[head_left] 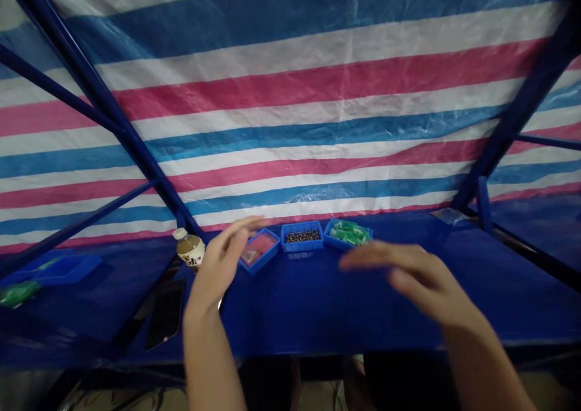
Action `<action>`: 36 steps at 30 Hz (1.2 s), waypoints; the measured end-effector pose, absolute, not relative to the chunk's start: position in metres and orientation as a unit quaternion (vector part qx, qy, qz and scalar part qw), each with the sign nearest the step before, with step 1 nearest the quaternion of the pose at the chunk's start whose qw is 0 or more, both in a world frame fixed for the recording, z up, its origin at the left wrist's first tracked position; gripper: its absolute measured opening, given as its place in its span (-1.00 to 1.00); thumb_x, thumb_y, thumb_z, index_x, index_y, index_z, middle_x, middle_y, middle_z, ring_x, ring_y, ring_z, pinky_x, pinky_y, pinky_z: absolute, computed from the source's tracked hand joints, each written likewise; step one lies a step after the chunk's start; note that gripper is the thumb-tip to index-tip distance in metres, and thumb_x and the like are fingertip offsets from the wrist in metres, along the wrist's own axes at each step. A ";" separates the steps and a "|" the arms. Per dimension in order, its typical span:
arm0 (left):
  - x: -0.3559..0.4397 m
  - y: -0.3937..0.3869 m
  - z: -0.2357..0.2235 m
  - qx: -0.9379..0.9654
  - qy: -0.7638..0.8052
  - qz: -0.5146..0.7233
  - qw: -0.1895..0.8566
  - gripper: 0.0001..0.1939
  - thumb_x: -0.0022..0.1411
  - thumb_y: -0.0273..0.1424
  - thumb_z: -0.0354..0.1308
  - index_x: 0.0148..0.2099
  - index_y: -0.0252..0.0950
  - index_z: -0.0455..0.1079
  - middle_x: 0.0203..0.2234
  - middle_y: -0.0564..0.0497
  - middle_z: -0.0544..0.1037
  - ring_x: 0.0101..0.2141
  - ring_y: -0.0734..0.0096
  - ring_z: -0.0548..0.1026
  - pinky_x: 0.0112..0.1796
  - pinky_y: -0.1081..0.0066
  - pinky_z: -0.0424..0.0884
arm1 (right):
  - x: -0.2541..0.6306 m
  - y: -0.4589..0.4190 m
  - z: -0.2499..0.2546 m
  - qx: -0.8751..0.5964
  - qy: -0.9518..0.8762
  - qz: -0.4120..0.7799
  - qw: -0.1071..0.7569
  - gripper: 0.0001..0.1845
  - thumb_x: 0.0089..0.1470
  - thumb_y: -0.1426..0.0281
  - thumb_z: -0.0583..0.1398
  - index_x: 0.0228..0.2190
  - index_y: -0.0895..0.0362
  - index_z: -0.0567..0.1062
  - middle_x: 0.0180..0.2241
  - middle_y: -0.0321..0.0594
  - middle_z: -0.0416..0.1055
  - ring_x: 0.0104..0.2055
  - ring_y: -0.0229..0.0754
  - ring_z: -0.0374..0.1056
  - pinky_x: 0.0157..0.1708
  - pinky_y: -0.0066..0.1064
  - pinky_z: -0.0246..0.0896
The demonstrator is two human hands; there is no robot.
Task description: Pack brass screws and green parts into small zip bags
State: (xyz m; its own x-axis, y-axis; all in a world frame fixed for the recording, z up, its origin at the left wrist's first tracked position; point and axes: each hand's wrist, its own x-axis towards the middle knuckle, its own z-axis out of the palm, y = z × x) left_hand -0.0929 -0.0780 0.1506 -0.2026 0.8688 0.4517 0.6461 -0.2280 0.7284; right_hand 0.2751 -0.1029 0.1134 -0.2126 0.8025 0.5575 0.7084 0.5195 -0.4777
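Observation:
My left hand (222,259) is raised over the blue table, fingers stretched forward and holding nothing. Its fingertips are nearest a blue bin (273,251) with flat pinkish-red contents. On the other side, my right hand (408,272) hovers, somewhat blurred, with thumb and fingers apart and nothing between them. Close to its fingertips is a second blue bin (333,241) full of green pieces (351,232). Between the two stands a third blue bin (303,247) with many small dark and brass-coloured parts (302,236).
A drink bottle (189,247) with a white cap stands behind my left hand. A dark phone (166,314) lies left of it. Blue metal posts (494,120) flank the table (308,302). Striped sheeting (318,90) hangs behind. Further left are a blue tray (68,269) and green packets (19,294).

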 end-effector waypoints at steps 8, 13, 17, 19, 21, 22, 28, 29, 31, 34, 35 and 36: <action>-0.121 -0.041 0.033 0.624 0.748 0.215 -0.059 -0.18 0.13 0.05 0.12 0.32 -0.28 0.15 0.26 -0.31 0.13 0.28 -0.13 0.03 0.21 -0.02 0.03 | 0.302 -0.001 0.027 -0.609 -0.690 0.008 0.392 -0.25 0.02 -0.04 0.20 0.17 0.03 0.30 0.19 0.01 0.22 0.26 0.19 0.07 0.18 0.12 0.03; -0.135 -0.045 0.023 0.611 0.772 0.175 0.030 -0.06 0.09 0.02 0.16 0.38 -0.30 -0.03 0.19 -0.33 0.22 0.21 -0.11 0.19 0.15 0.03 0.18 | 0.305 0.000 -0.014 -0.631 -0.712 0.068 0.301 0.10 -0.10 -0.11 0.26 0.33 -0.01 -0.05 0.32 0.05 -0.05 0.32 0.29 -0.07 0.14 0.19 0.05; -0.140 -0.043 0.025 0.578 0.799 0.163 0.042 0.06 0.00 0.07 0.19 0.39 -0.34 -0.09 0.13 -0.34 0.26 0.16 -0.15 0.27 0.09 0.04 0.26 | 0.304 0.000 -0.014 -0.623 -0.705 0.095 0.324 0.05 -0.02 0.01 0.25 0.33 -0.05 -0.14 0.29 0.02 -0.01 0.29 0.23 0.01 0.12 0.13 0.13; -0.140 -0.042 0.022 0.567 0.806 0.165 0.036 0.14 -0.06 0.10 0.21 0.40 -0.39 -0.14 0.13 -0.37 0.23 0.17 -0.21 0.22 0.10 -0.01 0.23 | 0.305 0.001 -0.012 -0.626 -0.693 0.107 0.340 0.07 -0.04 0.04 0.28 0.33 -0.04 -0.14 0.23 0.03 0.04 0.25 0.22 0.09 0.10 0.10 0.18; -0.140 -0.041 0.020 0.575 0.801 0.164 0.033 0.17 -0.08 0.12 0.21 0.39 -0.41 -0.14 0.10 -0.36 0.22 0.18 -0.24 0.19 0.12 -0.04 0.19 | 0.306 0.000 -0.012 -0.629 -0.686 0.117 0.348 0.11 -0.09 0.06 0.30 0.33 -0.03 -0.14 0.18 0.04 0.07 0.20 0.22 0.14 0.08 0.10 0.20; -0.139 -0.041 0.020 0.579 0.799 0.159 0.032 0.16 -0.09 0.13 0.21 0.38 -0.40 -0.11 0.08 -0.35 0.22 0.17 -0.24 0.19 0.12 -0.05 0.18 | 0.306 -0.001 -0.012 -0.627 -0.687 0.119 0.348 0.12 -0.11 0.06 0.31 0.33 -0.02 -0.13 0.15 0.04 0.08 0.18 0.23 0.15 0.08 0.10 0.20; -0.122 -0.045 0.023 0.582 0.805 0.117 0.022 0.08 -0.11 0.13 0.21 0.27 -0.50 0.05 0.06 -0.36 0.21 0.13 -0.22 0.19 0.12 0.02 0.16 | 0.305 -0.009 -0.015 -0.622 -0.702 0.088 0.335 0.15 -0.14 0.05 0.33 0.33 0.09 -0.08 0.07 0.06 0.09 0.16 0.21 0.13 0.17 0.02 0.11; -0.118 -0.046 0.023 0.590 0.799 0.110 0.018 0.06 -0.11 0.11 0.22 0.25 -0.54 0.06 0.05 -0.37 0.23 0.12 -0.20 0.20 0.12 0.05 0.16 | 0.305 -0.010 -0.016 -0.624 -0.703 0.083 0.331 0.15 -0.13 0.04 0.33 0.33 0.11 -0.08 0.07 0.08 0.08 0.16 0.22 0.13 0.17 0.02 0.11; -0.112 -0.046 0.022 0.594 0.798 0.104 0.004 0.04 -0.07 0.09 0.21 0.22 -0.60 0.05 0.02 -0.39 0.27 0.09 -0.19 0.23 0.11 0.07 0.16 | 0.305 -0.012 -0.016 -0.627 -0.707 0.077 0.318 0.15 -0.12 0.03 0.32 0.33 0.13 -0.09 0.07 0.10 0.08 0.16 0.25 0.12 0.15 0.05 0.11; -0.104 -0.048 0.021 0.587 0.804 0.096 -0.005 -0.04 -0.05 0.07 0.20 0.16 -0.59 0.09 -0.01 -0.41 0.30 0.05 -0.22 0.26 0.05 0.03 0.18 | 0.306 -0.015 -0.013 -0.627 -0.715 0.075 0.300 0.15 -0.13 0.04 0.31 0.33 0.12 -0.10 0.06 0.11 0.10 0.14 0.28 0.12 0.09 0.09 0.15; -0.102 -0.049 0.022 0.585 0.806 0.095 -0.007 -0.06 -0.05 0.06 0.21 0.14 -0.59 0.11 -0.02 -0.41 0.31 0.04 -0.23 0.27 0.04 0.03 0.19 | 0.306 -0.017 -0.012 -0.627 -0.716 0.077 0.295 0.16 -0.13 0.04 0.31 0.33 0.11 -0.10 0.06 0.11 0.10 0.13 0.28 0.13 0.07 0.10 0.16; -0.098 -0.052 0.023 0.583 0.807 0.098 -0.009 -0.08 -0.05 0.05 0.21 0.13 -0.60 0.13 -0.03 -0.41 0.31 0.03 -0.24 0.28 0.04 0.03 0.19 | 0.306 -0.021 -0.011 -0.628 -0.716 0.078 0.293 0.16 -0.14 0.04 0.31 0.33 0.12 -0.11 0.06 0.11 0.10 0.12 0.28 0.14 0.06 0.09 0.16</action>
State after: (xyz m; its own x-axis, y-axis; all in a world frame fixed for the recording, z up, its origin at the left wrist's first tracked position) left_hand -0.0982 -0.0519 0.0226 -0.3202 0.9386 0.1283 0.9421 0.3012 0.1476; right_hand 0.3065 -0.0205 -0.0114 -0.0386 0.9461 0.3215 0.8543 0.1982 -0.4805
